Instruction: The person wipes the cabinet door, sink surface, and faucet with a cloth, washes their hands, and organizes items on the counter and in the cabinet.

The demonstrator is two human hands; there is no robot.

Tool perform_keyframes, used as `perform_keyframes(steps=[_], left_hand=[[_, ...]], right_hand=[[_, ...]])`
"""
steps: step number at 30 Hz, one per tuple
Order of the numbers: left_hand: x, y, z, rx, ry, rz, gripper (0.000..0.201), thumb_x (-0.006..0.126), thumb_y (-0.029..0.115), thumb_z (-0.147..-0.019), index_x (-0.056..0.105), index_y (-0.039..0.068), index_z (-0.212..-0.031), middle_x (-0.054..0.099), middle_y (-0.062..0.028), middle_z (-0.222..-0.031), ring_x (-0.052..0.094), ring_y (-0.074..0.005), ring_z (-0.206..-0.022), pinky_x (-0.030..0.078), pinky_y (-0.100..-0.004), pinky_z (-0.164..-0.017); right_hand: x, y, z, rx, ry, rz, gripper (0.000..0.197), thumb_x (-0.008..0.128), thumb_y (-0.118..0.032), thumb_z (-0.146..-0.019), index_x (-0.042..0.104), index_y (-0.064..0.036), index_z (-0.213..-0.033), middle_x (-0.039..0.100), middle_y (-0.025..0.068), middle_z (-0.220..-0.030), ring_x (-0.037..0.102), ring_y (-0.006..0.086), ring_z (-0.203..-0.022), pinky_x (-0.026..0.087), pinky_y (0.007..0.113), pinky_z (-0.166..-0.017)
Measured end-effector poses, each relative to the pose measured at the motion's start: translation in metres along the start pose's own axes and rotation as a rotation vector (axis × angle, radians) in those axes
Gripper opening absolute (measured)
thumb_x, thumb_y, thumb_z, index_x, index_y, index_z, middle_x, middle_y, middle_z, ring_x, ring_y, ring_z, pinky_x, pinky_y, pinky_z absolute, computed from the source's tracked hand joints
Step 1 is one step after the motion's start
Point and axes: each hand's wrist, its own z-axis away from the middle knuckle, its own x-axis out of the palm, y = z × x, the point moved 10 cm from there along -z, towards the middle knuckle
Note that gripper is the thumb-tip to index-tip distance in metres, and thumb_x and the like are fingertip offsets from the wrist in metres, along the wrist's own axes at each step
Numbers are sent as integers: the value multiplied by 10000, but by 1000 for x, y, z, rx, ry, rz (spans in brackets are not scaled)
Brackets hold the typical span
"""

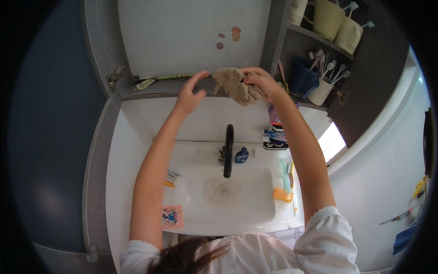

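My right hand (261, 82) is closed on a crumpled beige-brown cloth (239, 86) at the front edge of the cabinet shelf (157, 93). The cloth hangs partly over that edge. Left of it, my left hand (194, 93) is raised with thumb and fingers apart and holds nothing. Its fingertips are near a thin green stick-like item (173, 77) lying along the shelf; I cannot tell whether they touch it. A small pale-green tube or packet (145, 84) lies at the shelf's left end.
Below are a white sink (246, 219) with a black faucet (229, 146) and a dark blue bottle (242, 155). Right shelves hold mugs (326, 20) and a blue cup (303, 82) beside several toothbrushes. Open cabinet doors flank both sides. An orange item (283, 195) sits on the sink's right rim.
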Motion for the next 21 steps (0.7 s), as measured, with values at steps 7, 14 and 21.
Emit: perform_keyframes(steps=[7,14,21], left_hand=[[33,12,0,-89,-60,262,286,514,29,-716,493,18,-1001,532,-63,-979,469,-159,-965,357,-297,-821],[18,43,25,235,141,-763,211,528,133,-712,544,18,-888,534,-106,-972,464,-261,-957,329,-384,-853],[-89,10,52,91,382,-1133,232,479,178,-747,546,22,-905,529,-111,-983,455,-250,-976,304,-392,-875]], right_hand=[[-3,2,6,39,94,-108,281,480,-62,-664,538,24,-925,555,99,-804,554,153,-689,458,251,-619],[8,-12,-9,-89,458,1337,139,516,-114,-595,599,-23,-660,554,169,-639,551,307,-663,446,356,-599],[89,-5,-69,-218,104,1309,141,491,-144,-601,577,-35,-574,556,149,-607,552,295,-604,444,357,-563]])
